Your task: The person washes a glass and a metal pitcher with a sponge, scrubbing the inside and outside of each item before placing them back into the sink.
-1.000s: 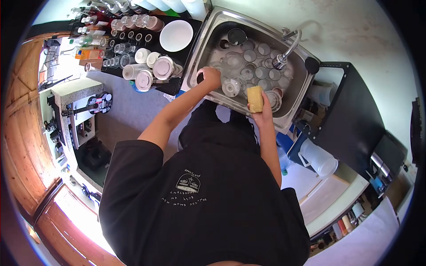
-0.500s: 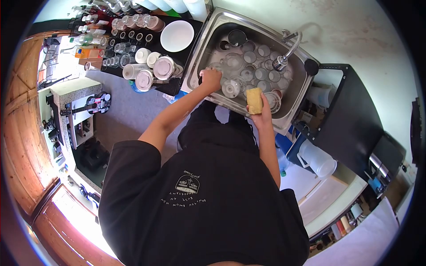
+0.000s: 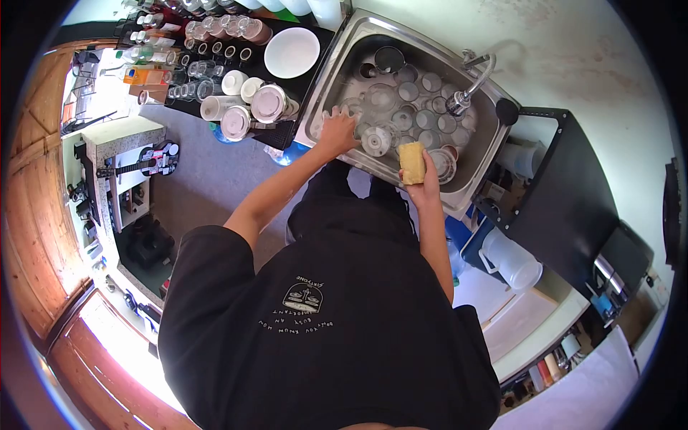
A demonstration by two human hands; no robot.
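Note:
My left hand (image 3: 338,132) is over the left side of the metal sink (image 3: 324,92), its fingers spread, with no object visible in it. Several clear glasses (image 3: 408,91) fill the basin, and a glass piece with a round base (image 3: 375,141) lies just right of that hand. In my right hand (image 3: 426,188) is a yellow sponge (image 3: 411,163), held upright over the sink's near edge. Beside the sponge rests another round glass item (image 3: 443,166). A dark cup (image 3: 389,59) stands at the back of the basin.
A curved faucet (image 3: 476,84) reaches over the sink from the right rear. On the black rack (image 3: 304,87) at left stand a white bowl (image 3: 292,53), lidded white containers (image 3: 269,103), and several glasses and bottles. A black panel (image 3: 566,172) stands to the right.
My left hand has gone from curled to spread fingers, staying at the sink's left side. The right hand keeps the sponge in nearly the same place.

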